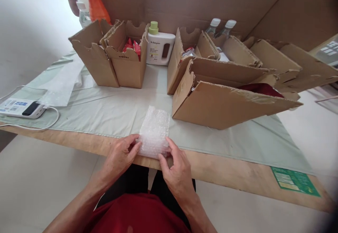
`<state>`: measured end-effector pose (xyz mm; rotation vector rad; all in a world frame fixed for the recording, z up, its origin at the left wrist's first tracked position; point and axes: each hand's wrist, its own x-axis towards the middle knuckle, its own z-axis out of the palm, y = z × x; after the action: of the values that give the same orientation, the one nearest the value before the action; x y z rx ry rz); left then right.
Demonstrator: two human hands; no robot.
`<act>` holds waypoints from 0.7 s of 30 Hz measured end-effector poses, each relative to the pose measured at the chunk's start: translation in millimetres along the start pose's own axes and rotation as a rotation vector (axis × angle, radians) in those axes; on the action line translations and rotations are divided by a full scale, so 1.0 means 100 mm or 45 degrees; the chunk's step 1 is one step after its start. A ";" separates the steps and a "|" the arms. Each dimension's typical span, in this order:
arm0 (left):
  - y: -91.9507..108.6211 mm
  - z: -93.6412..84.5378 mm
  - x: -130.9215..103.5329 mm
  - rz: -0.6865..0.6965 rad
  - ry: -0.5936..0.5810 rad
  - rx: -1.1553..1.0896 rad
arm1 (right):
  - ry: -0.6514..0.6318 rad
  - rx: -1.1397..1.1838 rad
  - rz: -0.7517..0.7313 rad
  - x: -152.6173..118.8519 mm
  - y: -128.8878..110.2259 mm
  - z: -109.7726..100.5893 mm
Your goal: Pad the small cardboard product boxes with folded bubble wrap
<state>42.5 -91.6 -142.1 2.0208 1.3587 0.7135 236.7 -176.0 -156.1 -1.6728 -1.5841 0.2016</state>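
A piece of clear bubble wrap [154, 127] lies at the table's front edge, its near end folded or rolled into a thicker bundle. My left hand [123, 152] pinches the left side of that bundle between thumb and fingers. On the right side, my right hand [175, 164] grips it the same way, thumb in front and fingers behind. The far end of the wrap rests flat on the pale green cloth [116, 109]. Whether anything lies inside the folds, I cannot tell.
Cardboard boxes [211, 106] stand at the right, and two more boxes [129, 67] at the back left. Between them is a white detergent bottle [158, 49] with a green cap. At the left are another bubble wrap sheet [62, 85] and a white power bank [23, 108] with cables.
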 end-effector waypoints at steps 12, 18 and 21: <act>-0.05 0.01 0.02 0.153 -0.027 0.158 | -0.368 -0.185 -0.405 0.17 -0.06 -0.05; -0.16 -0.03 -0.22 0.460 0.170 0.252 | -0.307 -0.085 -0.372 0.23 -0.03 -0.05; -0.15 0.02 -0.21 0.665 0.107 0.218 | -0.349 -0.015 -0.299 0.29 -0.05 -0.11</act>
<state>27.6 -106.9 -156.2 2.5464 0.9594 0.9381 245.6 -155.5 -134.2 -1.5003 -1.9732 0.3108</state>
